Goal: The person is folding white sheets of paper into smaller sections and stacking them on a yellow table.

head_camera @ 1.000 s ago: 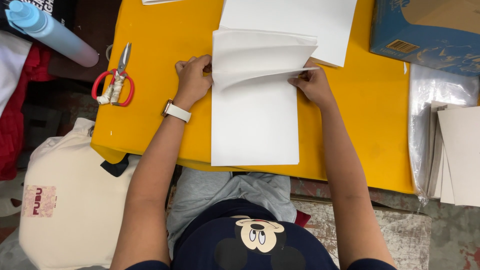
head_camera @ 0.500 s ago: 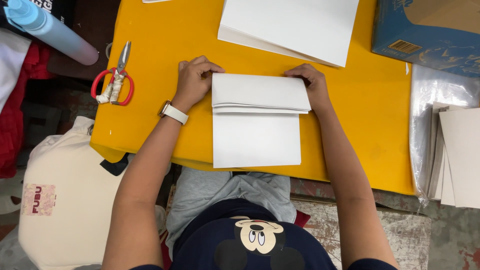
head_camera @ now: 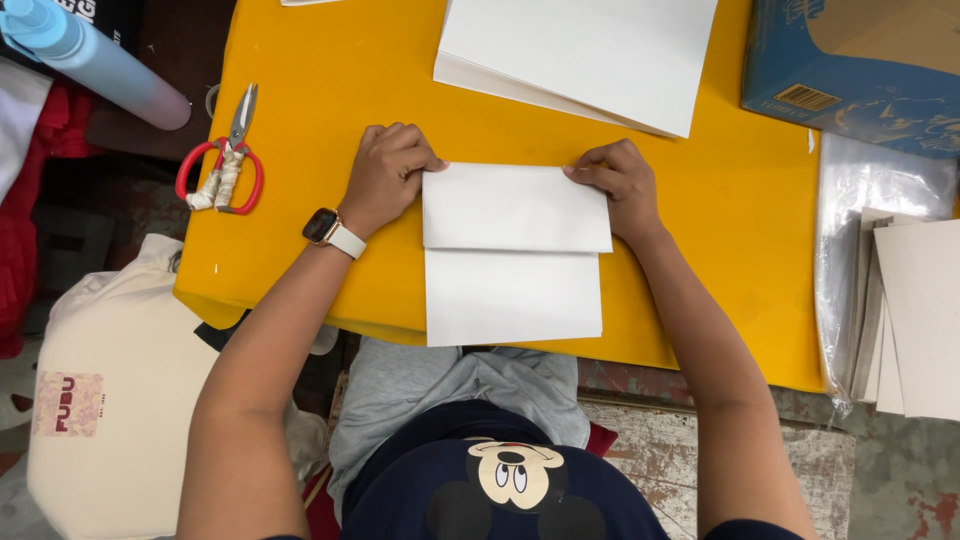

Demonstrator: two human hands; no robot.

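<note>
A white sheet of paper (head_camera: 512, 255) lies on the yellow table (head_camera: 330, 80), its far part folded down over the near part. My left hand (head_camera: 387, 172) presses on the fold's left corner, fingers curled, a watch with a white strap on the wrist. My right hand (head_camera: 620, 182) presses on the fold's right corner. The sheet's near edge reaches the table's front edge.
A stack of white sheets (head_camera: 585, 55) lies farther back. Red-handled scissors (head_camera: 225, 160) lie at the left. A blue cardboard box (head_camera: 850, 65) stands at the far right, with plastic-wrapped boards (head_camera: 900, 310) beside the table. A blue bottle (head_camera: 85, 60) and a cream bag (head_camera: 110, 400) are left.
The lifted far part of the sheet has come down onto the near part. Both hands have moved to the fold's corners and now press it flat.
</note>
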